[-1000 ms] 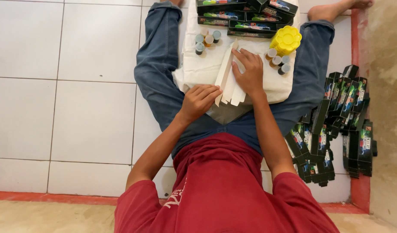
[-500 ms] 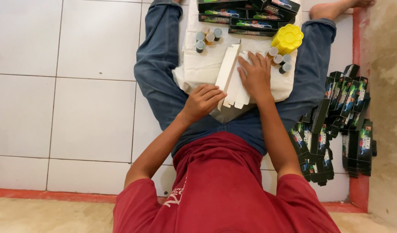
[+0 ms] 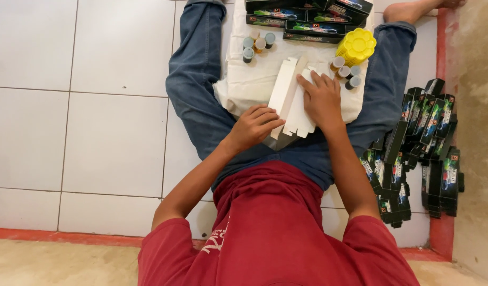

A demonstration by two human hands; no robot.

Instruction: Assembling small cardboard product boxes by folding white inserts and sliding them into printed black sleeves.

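A flat white cardboard box blank (image 3: 287,100) lies on a white cloth (image 3: 254,82) spread between my legs. My left hand (image 3: 254,126) grips the blank's near left edge with curled fingers. My right hand (image 3: 322,98) presses flat on the blank's right flap, fingers spread. Small paint pots (image 3: 256,45) stand at the cloth's far left, and more small pots (image 3: 345,73) stand next to a stack of yellow flower-shaped palettes (image 3: 356,46) at the far right.
Folded black printed boxes (image 3: 307,16) lie stacked at the far end between my feet. A heap of the same black boxes (image 3: 421,153) sits on the white tile floor to my right, against a red-edged wall (image 3: 477,132).
The white blank has been turned and shifted left on the cloth. My right hand moved up and right onto its flap; my left hand stayed at the near edge.
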